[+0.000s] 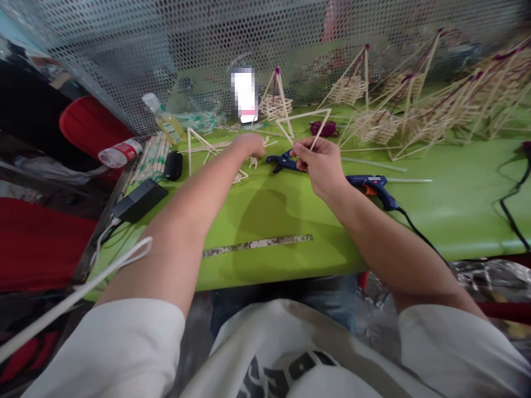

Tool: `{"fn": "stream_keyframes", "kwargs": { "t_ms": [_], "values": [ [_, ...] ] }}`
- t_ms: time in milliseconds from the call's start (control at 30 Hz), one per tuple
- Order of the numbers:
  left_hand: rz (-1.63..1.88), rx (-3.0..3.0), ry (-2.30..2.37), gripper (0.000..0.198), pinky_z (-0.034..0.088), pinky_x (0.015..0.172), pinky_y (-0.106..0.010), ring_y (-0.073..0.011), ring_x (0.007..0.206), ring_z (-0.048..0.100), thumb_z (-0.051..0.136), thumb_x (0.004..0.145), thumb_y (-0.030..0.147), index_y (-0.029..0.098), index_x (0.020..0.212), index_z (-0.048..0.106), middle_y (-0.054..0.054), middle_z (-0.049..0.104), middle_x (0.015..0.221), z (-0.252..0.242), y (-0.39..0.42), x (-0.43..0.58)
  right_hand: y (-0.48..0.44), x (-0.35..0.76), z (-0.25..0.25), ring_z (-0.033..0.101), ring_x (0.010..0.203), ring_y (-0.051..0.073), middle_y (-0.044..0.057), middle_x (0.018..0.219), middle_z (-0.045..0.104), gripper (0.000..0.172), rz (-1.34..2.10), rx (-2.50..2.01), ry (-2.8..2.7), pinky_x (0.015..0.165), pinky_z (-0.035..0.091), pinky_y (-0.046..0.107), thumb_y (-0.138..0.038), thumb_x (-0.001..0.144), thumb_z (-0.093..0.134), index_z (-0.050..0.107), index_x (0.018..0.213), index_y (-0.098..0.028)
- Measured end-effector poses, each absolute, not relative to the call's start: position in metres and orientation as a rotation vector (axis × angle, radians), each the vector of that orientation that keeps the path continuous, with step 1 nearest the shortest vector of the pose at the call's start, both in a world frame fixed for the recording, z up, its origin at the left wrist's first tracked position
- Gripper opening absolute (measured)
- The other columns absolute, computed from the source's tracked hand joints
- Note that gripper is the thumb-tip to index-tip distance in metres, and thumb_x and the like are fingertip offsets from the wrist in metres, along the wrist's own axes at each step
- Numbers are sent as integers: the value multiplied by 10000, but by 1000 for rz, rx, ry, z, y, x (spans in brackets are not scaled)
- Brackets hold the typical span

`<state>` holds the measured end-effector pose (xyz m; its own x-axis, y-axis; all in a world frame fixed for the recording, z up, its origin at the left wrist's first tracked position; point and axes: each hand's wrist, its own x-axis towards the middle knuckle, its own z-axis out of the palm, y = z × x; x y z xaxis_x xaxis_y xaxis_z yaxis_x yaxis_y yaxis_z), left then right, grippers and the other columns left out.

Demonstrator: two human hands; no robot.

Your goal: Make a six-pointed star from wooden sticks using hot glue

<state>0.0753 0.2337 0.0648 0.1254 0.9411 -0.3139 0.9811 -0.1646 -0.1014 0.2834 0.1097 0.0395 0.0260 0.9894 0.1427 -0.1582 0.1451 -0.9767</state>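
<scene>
My right hand (321, 165) pinches a frame of thin wooden sticks (306, 115), which is raised in an angled shape above the table. Just left of those fingers lies a dark blue spring clamp (282, 161), partly covered by the hand. My left hand (250, 145) reaches down over loose short sticks (254, 162); its fingers are mostly hidden behind the back of the hand. Beside it, another stick frame (189, 149) stands at the left. Next to my right wrist rests a blue glue gun (375, 187) with a glue stick in its rear.
Several stick structures with purple-tied tops (350, 88) line the back right near purple yarn (323, 129). A lit phone (245, 97) leans on the mesh panel (194, 61). Bottles (170, 124), a black adapter (140, 200) and a patterned strip (259, 243) lie on the green table (265, 271).
</scene>
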Motion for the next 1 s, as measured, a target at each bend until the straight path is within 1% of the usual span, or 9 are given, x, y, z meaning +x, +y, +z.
{"fn": "stream_keyframes", "kwargs": {
  "t_ms": [167, 233, 333, 433, 500, 567, 667, 767, 1000],
  "values": [
    [-453, 2251, 2033, 819, 606, 1127, -598, -455, 1317, 731, 856, 968, 688, 121, 1555, 786, -267, 781, 1535, 95, 230, 63, 116, 285, 35, 580, 581, 98, 0, 823, 778, 251, 1174, -1011, -1148, 565, 487, 276, -314, 948, 972, 740, 882, -247],
    [-319, 2354, 2062, 738, 602, 1081, -599, -441, 1240, 744, 817, 994, 731, 189, 1496, 819, -226, 820, 1437, 119, 212, 53, 119, 287, 34, 571, 565, 90, -4, 812, 771, 259, 1169, -1023, -1144, 549, 476, 263, -304, 956, 971, 732, 880, -241],
    [22, 2490, 2024, 485, 582, 956, -523, -367, 1101, 747, 721, 1094, 629, 260, 1386, 837, -162, 848, 1281, 148, 158, 30, 122, 292, 38, 563, 557, 84, -8, 800, 761, 226, 1166, -1018, -1119, 538, 466, 246, -247, 980, 936, 734, 880, -239],
    [-27, 2447, 2006, 331, 543, 778, -435, -278, 878, 737, 649, 1168, 508, 243, 1208, 843, -114, 844, 1089, 145, 91, 0, 118, 293, 44, 563, 566, 81, -11, 804, 750, 209, 1182, -998, -1087, 542, 476, 239, -207, 995, 905, 737, 876, -244],
    [-202, 2431, 1989, 281, 503, 694, -395, -274, 859, 745, 715, 1152, 458, 213, 1116, 848, -120, 842, 1114, 125, 56, -19, 111, 292, 47, 573, 579, 85, -8, 818, 753, 209, 1199, -999, -1098, 557, 497, 245, -224, 994, 918, 741, 886, -249],
    [-279, 2464, 2002, 277, 477, 647, -376, -309, 964, 774, 714, 1167, 424, 193, 1205, 862, -148, 832, 1276, 99, 37, -35, 102, 289, 48, 597, 601, 96, 3, 840, 771, 214, 1218, -1008, -1138, 576, 523, 259, -273, 986, 945, 749, 904, -250],
    [-292, 2513, 1984, 299, 494, 658, -373, -339, 1073, 787, 647, 1205, 370, 184, 1299, 862, -157, 811, 1338, 66, 30, -49, 89, 283, 46, 639, 632, 116, 20, 857, 803, 214, 1273, -1023, -1227, 604, 566, 286, -327, 950, 984, 788, 973, -242],
    [-206, 2586, 1972, 314, 519, 727, -396, -357, 1139, 795, 576, 1211, 279, 184, 1264, 870, -150, 826, 1293, 46, 34, -58, 81, 282, 41, 710, 668, 162, 33, 846, 837, 324, 1400, -1080, -1393, 653, 627, 333, -326, 887, 1028, 807, 1105, -233],
    [202, 2810, 1888, 387, 545, 739, -420, -341, 1037, 798, 551, 1202, 264, 175, 1099, 913, -144, 880, 1102, 22, 42, -80, 72, 284, 32, 856, 802, 298, 108, 960, 918, 624, 1645, -1348, -1808, 671, 647, 414, -317, 887, 1008, 756, 1451, -228]
  ]
}}
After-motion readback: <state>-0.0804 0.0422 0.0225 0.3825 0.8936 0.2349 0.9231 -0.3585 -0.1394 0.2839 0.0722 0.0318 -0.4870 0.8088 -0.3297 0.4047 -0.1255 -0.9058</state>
